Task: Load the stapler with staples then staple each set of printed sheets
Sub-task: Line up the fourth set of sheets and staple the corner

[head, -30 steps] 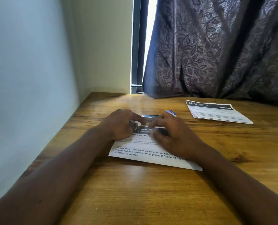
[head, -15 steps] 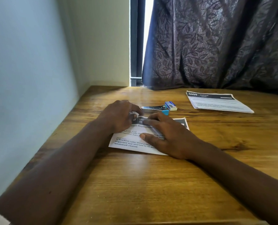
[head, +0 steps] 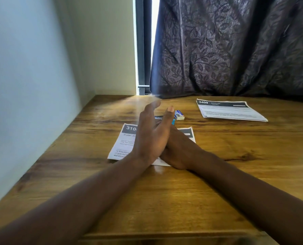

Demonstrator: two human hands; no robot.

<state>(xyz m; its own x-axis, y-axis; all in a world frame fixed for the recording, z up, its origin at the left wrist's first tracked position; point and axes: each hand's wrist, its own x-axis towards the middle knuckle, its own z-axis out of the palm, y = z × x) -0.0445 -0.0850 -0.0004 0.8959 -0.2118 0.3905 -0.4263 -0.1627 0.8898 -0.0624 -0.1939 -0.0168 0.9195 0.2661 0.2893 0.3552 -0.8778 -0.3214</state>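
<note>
A set of printed sheets (head: 125, 140) headed "310" lies on the wooden table (head: 235, 165) in front of me. My left hand (head: 151, 133) is lifted above it, fingers straight and stretched forward, holding nothing. My right hand (head: 180, 147) rests low on the sheets' right half; the left hand hides its fingers. Just beyond the sheets lies the stapler (head: 173, 122), of which only a dark metal strip and a teal tip show past my left hand. A small blue and white staple box (head: 179, 115) sits right beside it.
A second stack of printed sheets (head: 230, 110) headed "3409" lies at the back right, near a dark patterned curtain (head: 235, 50). A pale wall (head: 23, 85) runs close along the table's left edge.
My left hand let go of the sheets' top left corner and rose with fingers straightened, reaching forward. The right hand slid back and stays on the sheets. The view tilted slightly.
</note>
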